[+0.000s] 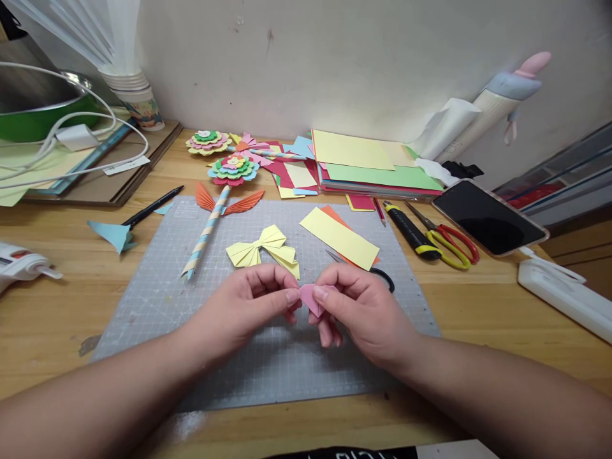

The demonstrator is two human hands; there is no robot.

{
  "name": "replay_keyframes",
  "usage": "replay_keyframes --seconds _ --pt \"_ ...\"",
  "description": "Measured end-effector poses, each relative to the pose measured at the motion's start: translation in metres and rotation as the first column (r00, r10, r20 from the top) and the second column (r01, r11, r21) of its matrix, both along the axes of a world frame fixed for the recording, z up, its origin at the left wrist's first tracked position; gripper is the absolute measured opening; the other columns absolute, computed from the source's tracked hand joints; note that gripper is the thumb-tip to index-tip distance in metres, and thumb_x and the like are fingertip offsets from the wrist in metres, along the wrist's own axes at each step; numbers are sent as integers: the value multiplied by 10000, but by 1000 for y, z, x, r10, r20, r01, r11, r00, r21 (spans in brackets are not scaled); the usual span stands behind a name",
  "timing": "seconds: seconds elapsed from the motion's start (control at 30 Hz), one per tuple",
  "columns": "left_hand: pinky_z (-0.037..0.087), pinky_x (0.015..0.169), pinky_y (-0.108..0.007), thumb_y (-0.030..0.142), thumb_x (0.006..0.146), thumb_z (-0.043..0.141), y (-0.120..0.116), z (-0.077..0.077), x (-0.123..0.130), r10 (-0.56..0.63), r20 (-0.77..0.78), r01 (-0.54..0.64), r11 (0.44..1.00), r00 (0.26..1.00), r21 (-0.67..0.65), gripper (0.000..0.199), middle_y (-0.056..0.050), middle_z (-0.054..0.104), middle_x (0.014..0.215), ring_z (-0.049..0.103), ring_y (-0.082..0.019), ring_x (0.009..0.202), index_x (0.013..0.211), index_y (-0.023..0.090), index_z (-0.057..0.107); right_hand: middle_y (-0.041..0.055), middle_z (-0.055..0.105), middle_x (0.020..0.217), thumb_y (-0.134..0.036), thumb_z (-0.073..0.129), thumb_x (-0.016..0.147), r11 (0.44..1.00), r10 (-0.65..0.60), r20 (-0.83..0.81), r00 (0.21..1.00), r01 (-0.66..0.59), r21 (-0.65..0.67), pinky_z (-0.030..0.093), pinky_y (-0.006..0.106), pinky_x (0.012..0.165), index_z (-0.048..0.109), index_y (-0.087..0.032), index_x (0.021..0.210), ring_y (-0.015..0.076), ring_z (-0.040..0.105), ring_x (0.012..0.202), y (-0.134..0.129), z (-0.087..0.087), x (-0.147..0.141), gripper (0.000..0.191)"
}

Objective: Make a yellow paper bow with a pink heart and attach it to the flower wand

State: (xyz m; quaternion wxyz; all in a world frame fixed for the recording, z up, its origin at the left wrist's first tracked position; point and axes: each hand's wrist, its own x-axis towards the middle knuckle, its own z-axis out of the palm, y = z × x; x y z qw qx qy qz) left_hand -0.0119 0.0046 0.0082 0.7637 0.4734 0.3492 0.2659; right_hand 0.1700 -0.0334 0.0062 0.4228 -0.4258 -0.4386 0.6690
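- I watch the right hand (370, 309) at four o'clock of the small folded pink paper (310, 298); its thumb presses on the front and other fingers are behind, so the grip is narrow and holds this paper.
- The left hand (251, 296) is at nine o'clock of the paper; I see its thumb and index finger brought together on the left corner, pinching it. How firmly they press, I cannot tell.
- The pink paper is in the air between both hands, above the grey cutting mat (143, 312), which lies on the wooden table (38, 331).
- From the paper, I find the pleated yellow bow (261, 248) between ten and eleven o'clock, near the left hand, flat on the mat.
- At one o'clock I see a yellow strip (342, 239), which partly covers an orange paper (335, 215).
- Between two and three o'clock, a black scissors handle (388, 279) shows just beyond the right hand.
- At ten o'clock lies a striped stick (208, 231) with a layered paper flower (233, 169) at its far end.
- At two o'clock, off the mat, I notice a black-and-yellow cutter (411, 231).
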Motion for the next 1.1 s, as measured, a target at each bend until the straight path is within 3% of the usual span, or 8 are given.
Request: replay_keyframes --seconds 0.27,0.47,0.57,0.67,0.77,0.97,1.1 --pt "397 637 -232 303 824 666 0 0 -1 -45 36 46 998 998 -48 178 -6 641 738 521 -95 639 773 142 611 -34 617 619 -309 603 847 999 -12 68 998 9 32 383 138 372 549 -170 708 45 558 405 0 5 -1 204" --pt "424 638 -200 242 881 598 1 2 -1 -164 203 197 967 965 -159 120 -21 624 805 541 -86 698 847 129 621 -34 627 614 -317 601 853 999 53 -20 998 -53 -1 386 138 374 552 -175 732 50 564 405 0 2 -1 192" --pt "432 636 -196 259 871 617 0 1 1 -130 185 161 974 974 -160 123 -18 630 793 541 -85 687 855 137 624 -30 629 618 -331 603 854 999 39 -26 999 -38 19 382 140 369 553 -179 728 53 561 407 0 3 -1 204" --pt "424 593 -179 264 818 683 -2 1 2 45 56 -43 998 997 -34 113 26 616 747 513 -64 617 850 171 628 -37 602 609 -326 620 843 993 -48 38 998 44 108 411 156 393 554 -176 701 52 551 417 -1 5 -3 217" --pt "439 586 -175 230 777 712 -5 4 3 201 -75 -184 963 977 195 82 43 608 717 519 -62 609 793 181 648 -43 555 601 -297 616 848 968 -135 125 983 104 227 438 173 423 558 -174 678 56 543 440 -4 5 -4 218" --pt "498 636 -227 204 777 682 -13 10 3 319 -198 -166 821 927 546 25 -1 666 764 615 -130 740 756 191 680 -29 550 587 -235 560 885 902 -194 282 940 57 429 457 221 465 574 -181 707 90 550 493 -10 2 -1 186" --pt "502 660 -243 182 796 671 -15 10 0 314 -224 -97 751 923 653 55 3 700 763 633 -131 727 762 211 702 -15 583 595 -197 550 885 863 -201 347 916 -2 505 451 241 495 593 -184 723 105 554 534 -11 3 -1 168"
